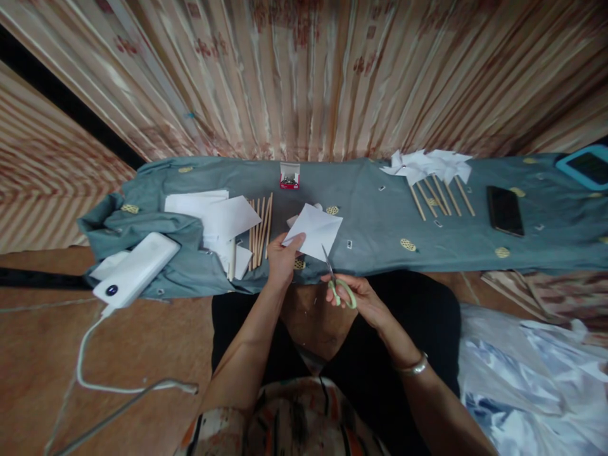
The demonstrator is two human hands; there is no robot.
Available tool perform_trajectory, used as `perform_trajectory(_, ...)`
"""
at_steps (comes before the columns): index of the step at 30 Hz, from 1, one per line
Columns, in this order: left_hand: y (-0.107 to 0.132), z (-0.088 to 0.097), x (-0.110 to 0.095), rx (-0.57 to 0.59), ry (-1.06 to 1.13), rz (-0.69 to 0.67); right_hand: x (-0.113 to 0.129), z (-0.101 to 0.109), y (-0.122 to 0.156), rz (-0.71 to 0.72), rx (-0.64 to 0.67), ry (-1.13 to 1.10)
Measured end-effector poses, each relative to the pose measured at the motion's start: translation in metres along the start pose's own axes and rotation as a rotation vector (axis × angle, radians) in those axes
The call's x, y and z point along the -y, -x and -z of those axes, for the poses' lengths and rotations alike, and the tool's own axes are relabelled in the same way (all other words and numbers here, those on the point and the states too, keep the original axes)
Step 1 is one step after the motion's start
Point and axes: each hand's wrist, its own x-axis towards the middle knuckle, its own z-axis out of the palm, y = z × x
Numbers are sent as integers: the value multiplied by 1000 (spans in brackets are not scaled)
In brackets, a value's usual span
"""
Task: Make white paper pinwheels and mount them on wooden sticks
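Note:
My left hand (284,258) pinches a square sheet of white paper (316,229) by its left corner, above the cloth-covered table. In my right hand (356,295) is a pair of scissors (341,291) with pale green handles, fingers in the loops. The blades point up and away from me, their tips at the paper's lower right edge. Whether the blades are apart is too small to tell. Several wooden sticks (259,231) lie left of the paper, beside a pile of white paper sheets (228,218). A small red box (289,177) of shiny metal pieces stands open behind.
Several white paper pinwheels (430,168) on sticks lie at the back right, near a dark phone (504,211) and a blue-framed device (589,168). A white power bank (137,269) with a cable rests at the left end. A plastic bag (527,380) sits at lower right.

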Motion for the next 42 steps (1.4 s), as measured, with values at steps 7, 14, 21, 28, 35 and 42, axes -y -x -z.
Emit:
perform_trajectory(7,-1,0,1,-1,-5,-3,-1,0,-1,-8,2,6)
perform_trajectory(14,-1,1,1,2,-19,1,0,0,-2,-3,15,12)
perform_trajectory(21,-2,1,1,9,-20,4,-3,1,-2,-3,24,23)
perform_trajectory(28,-2,2,3,-1,-49,0,-1,1,-2,-5,20,16)
perform_trajectory(35,-2,1,1,3,-39,6,0,0,-2,-1,12,16)
perform_trajectory(42,-2,2,2,-3,-28,12,-2,1,-2,-9,-3,35)
